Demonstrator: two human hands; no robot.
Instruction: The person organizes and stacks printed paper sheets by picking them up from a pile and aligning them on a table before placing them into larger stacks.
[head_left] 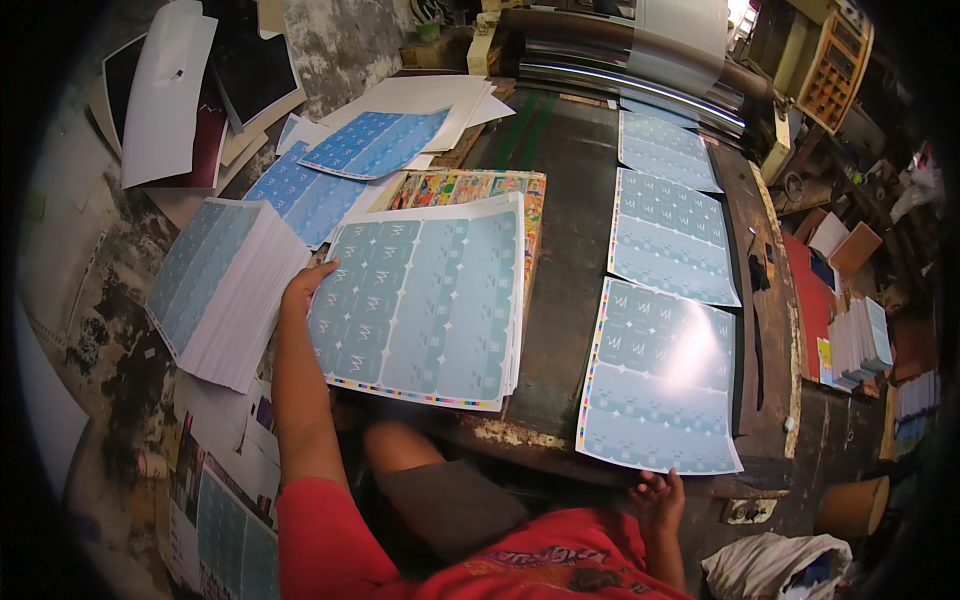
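Observation:
My left hand (305, 286) grips the left edge of a small pile of pale blue printed sheets (420, 300) with white margins and a colour strip along the near edge. Part of that hand is hidden by the pile. My right hand (658, 498) is raised at the table's front edge, palm up, fingers loosely curled and apart. Its fingertips are just at the near edge of a glossy printed sheet (655, 385); whether they touch it I cannot tell. Behind this sheet, more printed sheets (670, 230) lie in an overlapping row leading back to the rollers.
A roller machine (640, 85) with film stands at the far end of the dark table (560, 350). A thick stack of printed sheets (235, 290) sits at left, with darker blue sheets (375, 140) behind. A control panel (835, 65) is at far right; a white sack (775, 565) lies below.

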